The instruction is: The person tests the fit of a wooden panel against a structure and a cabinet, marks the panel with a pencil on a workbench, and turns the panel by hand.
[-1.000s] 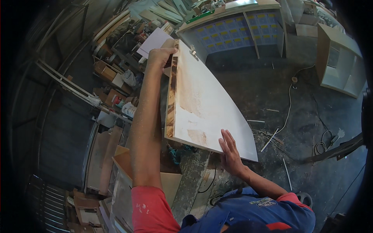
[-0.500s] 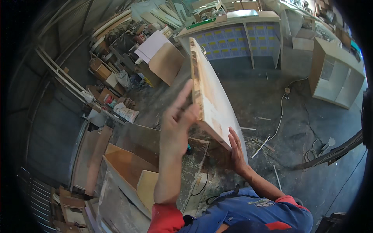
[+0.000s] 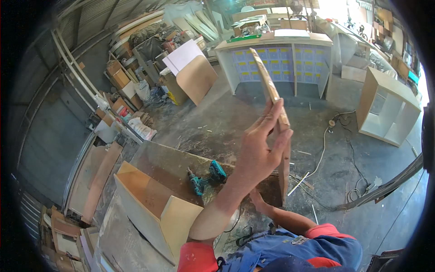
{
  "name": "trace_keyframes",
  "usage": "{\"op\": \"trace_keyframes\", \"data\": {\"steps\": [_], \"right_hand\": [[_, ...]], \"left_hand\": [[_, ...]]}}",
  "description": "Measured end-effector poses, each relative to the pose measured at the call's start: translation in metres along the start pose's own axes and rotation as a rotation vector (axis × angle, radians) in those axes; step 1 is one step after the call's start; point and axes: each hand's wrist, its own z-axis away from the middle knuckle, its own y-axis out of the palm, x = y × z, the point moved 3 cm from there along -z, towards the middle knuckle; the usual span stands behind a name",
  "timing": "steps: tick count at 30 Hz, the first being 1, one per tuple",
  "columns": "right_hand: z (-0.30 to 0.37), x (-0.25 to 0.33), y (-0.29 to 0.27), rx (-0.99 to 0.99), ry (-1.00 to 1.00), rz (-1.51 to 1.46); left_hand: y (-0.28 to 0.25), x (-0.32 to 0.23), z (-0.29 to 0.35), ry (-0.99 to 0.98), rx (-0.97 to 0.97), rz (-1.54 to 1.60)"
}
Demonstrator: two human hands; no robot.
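A long wooden board [image 3: 284,158] stands on edge in front of me, its narrow rough edge turned toward me. My left hand [image 3: 265,147] is closed on that edge near the middle, with the thumb and fingertips pressed to it. Lower down, my right hand [image 3: 257,199] is beside the board's near end. Its fingers are mostly hidden behind my left forearm, so I cannot make out its grip. Left of my left wrist, a teal and black cordless drill [image 3: 197,183] lies on the worn work surface [image 3: 156,156].
An open wooden box [image 3: 145,199] sits to the left of my forearm. Farther off stand a pale counter [image 3: 267,40] and a white-fronted cabinet [image 3: 389,106]. A white cord [image 3: 324,145] and offcuts lie on the floor at right. A brown panel [image 3: 197,80] leans at back left.
The board has turned so its edge faces me and its white face no longer shows. My left hand has moved right with it; my right hand has shifted left and lower. The drill has come into view.
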Motion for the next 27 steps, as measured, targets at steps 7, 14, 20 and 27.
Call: {"op": "trace_keyframes", "data": {"steps": [7, 14, 20, 27], "right_hand": [[-0.051, -0.061, 0.085, 0.108, 0.188, -0.759], [-0.052, -0.125, 0.11, 0.132, 0.159, -0.817], [-0.02, -0.159, 0.12, 0.021, 0.231, -0.448], [0.02, -0.14, 0.125, -0.118, 0.318, -0.361]], "left_hand": [[-0.002, -0.008, -0.004, 0.129, 0.027, -0.129], [-0.005, 0.003, 0.0, 0.074, 0.086, -0.087], [-0.009, 0.012, 0.003, 0.099, 0.059, -0.084], [-0.01, 0.012, 0.001, 0.071, 0.068, -0.006]]}}
